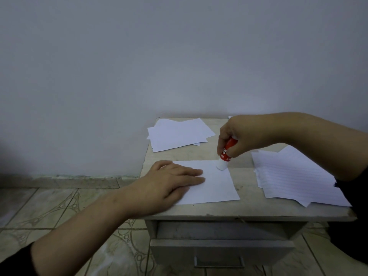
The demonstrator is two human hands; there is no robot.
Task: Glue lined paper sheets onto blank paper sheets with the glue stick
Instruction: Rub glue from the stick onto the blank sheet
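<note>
Your left hand (171, 182) lies flat, fingers straight, pressing the blank sheet (215, 184) onto the tabletop (245, 208). Your right hand (239, 136) grips the red glue stick (226, 154), tip touching that sheet's far corner; lined sheets (294, 176) lie just right.

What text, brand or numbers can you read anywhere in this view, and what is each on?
Glue stick, gripped in the right hand: white lettering on the red label, partly covered by the fingers and too blurred to read.
Lined sheets: ruled lines only, no writing visible.
Blank sheet under the left hand and the blank stack: no text.
Nothing else legible.
</note>
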